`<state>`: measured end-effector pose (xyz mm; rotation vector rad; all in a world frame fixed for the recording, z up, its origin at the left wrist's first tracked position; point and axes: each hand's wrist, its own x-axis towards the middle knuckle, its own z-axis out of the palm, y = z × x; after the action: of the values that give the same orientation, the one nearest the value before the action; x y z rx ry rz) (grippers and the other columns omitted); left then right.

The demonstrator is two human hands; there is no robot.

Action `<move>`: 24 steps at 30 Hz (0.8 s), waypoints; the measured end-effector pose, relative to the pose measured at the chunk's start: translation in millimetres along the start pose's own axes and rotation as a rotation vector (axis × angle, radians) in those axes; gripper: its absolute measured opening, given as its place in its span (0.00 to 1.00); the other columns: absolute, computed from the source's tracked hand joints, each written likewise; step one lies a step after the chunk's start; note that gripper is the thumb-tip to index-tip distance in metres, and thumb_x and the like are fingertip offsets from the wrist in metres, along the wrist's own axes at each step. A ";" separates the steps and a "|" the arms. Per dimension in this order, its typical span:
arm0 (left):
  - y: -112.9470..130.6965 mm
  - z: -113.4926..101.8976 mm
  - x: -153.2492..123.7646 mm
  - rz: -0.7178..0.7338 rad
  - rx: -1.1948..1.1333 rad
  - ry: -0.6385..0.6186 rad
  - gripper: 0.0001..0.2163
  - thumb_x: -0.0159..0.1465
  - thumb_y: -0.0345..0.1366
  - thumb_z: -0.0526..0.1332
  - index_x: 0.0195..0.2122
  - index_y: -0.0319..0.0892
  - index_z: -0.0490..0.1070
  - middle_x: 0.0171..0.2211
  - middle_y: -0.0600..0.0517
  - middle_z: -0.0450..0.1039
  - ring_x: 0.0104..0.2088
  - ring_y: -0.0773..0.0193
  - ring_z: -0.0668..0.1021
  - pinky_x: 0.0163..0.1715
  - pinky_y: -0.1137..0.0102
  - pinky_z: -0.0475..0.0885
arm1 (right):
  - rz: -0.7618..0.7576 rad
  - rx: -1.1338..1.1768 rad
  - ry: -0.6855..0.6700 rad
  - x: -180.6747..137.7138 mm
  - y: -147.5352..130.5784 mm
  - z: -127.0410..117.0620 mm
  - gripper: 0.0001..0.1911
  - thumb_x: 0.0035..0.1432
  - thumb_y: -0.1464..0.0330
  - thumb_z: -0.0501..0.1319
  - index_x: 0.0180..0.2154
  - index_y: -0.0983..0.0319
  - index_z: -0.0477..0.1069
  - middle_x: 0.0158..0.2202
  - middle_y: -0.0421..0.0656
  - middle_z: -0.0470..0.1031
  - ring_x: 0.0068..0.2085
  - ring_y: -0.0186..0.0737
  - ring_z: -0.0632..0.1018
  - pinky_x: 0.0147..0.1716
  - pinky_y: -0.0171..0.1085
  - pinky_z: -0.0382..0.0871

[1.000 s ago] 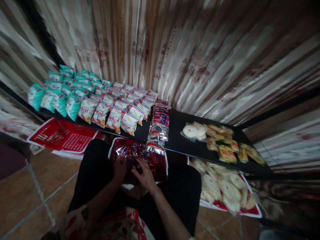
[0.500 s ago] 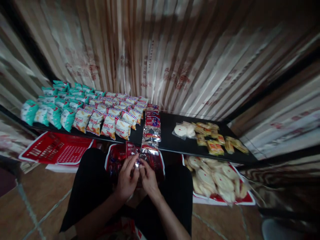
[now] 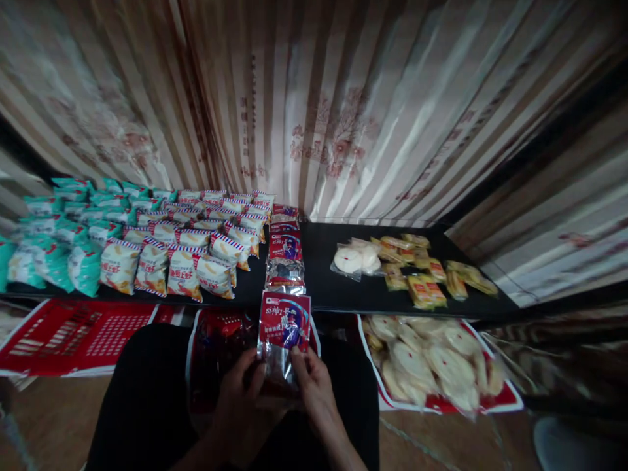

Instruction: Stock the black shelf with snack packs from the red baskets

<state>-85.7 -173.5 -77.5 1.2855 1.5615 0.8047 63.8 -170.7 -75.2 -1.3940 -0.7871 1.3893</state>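
Observation:
A red and silver snack packet [image 3: 284, 320] with white lettering is held upright above my lap, its printed face towards me. Its lower left edge is in the fingers of my left hand [image 3: 240, 386]. My right hand [image 3: 314, 379] pinches the lower right side, thumb on the front. Just behind it, a row of matching red packets [image 3: 285, 245] runs back across the black shelf [image 3: 333, 288]. Below my hands, a red basket [image 3: 192, 366] with a white rim holds dark red packets, partly hidden by my hands.
Left on the shelf stand white snack bags [image 3: 184, 271] with striped tops and teal bags [image 3: 83, 265]. To the right lie clear-wrapped white discs [image 3: 349, 260] and yellow packets [image 3: 426, 290]. Another basket [image 3: 513, 399] of pale wrapped discs sits below, and a red basket [image 3: 118, 327] at left.
The packet has risen from low over the basket to the shelf's front edge and now faces me fully. My hands have moved slightly apart around it. The view has shifted closer and right.

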 end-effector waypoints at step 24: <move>102.1 35.4 137.1 0.573 0.203 0.239 0.15 0.59 0.29 0.52 0.46 0.40 0.69 0.60 0.44 0.58 0.60 0.54 0.61 0.58 0.56 0.60 | -0.288 -0.114 0.050 169.0 -116.6 -4.3 0.18 0.46 0.56 0.63 0.34 0.62 0.69 0.24 0.37 0.72 0.24 0.34 0.70 0.25 0.32 0.63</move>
<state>-18.9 -18.8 -31.9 1.8867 1.4974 1.2130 112.9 22.2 -24.4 -1.3359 -1.0045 1.0974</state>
